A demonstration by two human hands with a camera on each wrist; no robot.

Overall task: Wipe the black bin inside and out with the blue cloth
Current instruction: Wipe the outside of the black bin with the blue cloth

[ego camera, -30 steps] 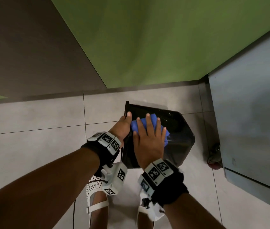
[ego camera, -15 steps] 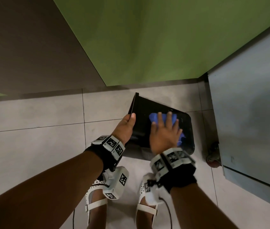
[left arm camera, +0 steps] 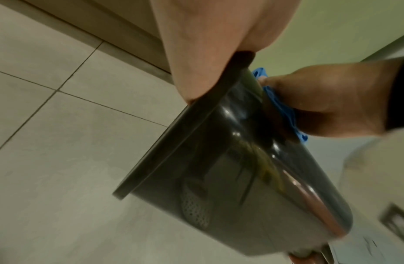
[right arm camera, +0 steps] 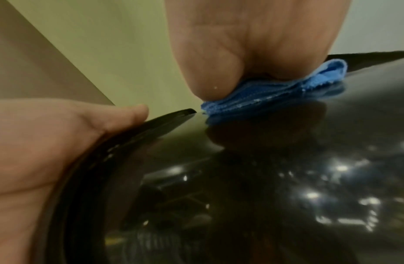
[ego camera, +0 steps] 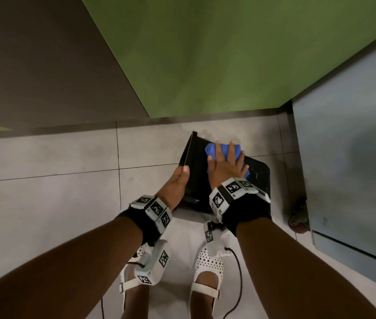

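The glossy black bin (ego camera: 259, 178) is tipped on its side above the tiled floor, its open mouth to the left. My left hand (ego camera: 177, 184) grips the rim, thumb on the near edge; in the left wrist view this left hand (left arm camera: 196, 53) clamps the bin (left arm camera: 230, 178) at its lip. My right hand (ego camera: 226, 166) lies flat with straight fingers on the bunched blue cloth (ego camera: 211, 149), pressing it on the bin's upper outer wall near the rim. In the right wrist view the cloth (right arm camera: 264, 96) is squashed between palm and bin (right arm camera: 241, 187). The bin's inside is hidden.
A grey cabinet (ego camera: 348, 157) on a castor (ego camera: 297, 217) stands close to the right of the bin. A green wall (ego camera: 205, 61) and a brown panel (ego camera: 44, 65) close off the far side. My feet in white sandals (ego camera: 207, 268) stand just below the bin.
My right hand has slid the cloth away from me along the bin's outer wall, up to its far edge. The left hand has kept its grip on the rim.
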